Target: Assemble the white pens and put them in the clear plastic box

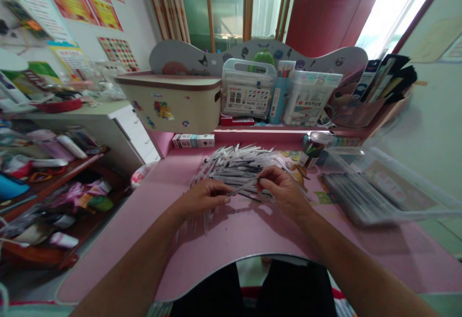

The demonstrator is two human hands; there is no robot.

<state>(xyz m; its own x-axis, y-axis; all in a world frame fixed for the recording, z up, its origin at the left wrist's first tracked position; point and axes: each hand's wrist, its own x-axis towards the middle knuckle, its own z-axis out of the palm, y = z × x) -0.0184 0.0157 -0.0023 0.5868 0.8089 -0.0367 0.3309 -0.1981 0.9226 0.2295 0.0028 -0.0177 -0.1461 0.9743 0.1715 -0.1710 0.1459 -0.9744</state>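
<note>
Between my two hands runs a slim, clear pen, slightly tilted up to the right. My left hand pinches its lower left end with thumb and fingers. At the other end, where a small dark tip shows, the fingers of my right hand are closed on it. Directly behind my hands a large heap of similar pens or pen parts, whitish, clear and black, lies on the pink desk. Blur hides whether the pieces are whole pens.
An open clear plastic case with a row of grey pens lies at right. Behind it stands a pen-filled jar. The shelf above carries a cream bin, a clear marker case and a pen holder.
</note>
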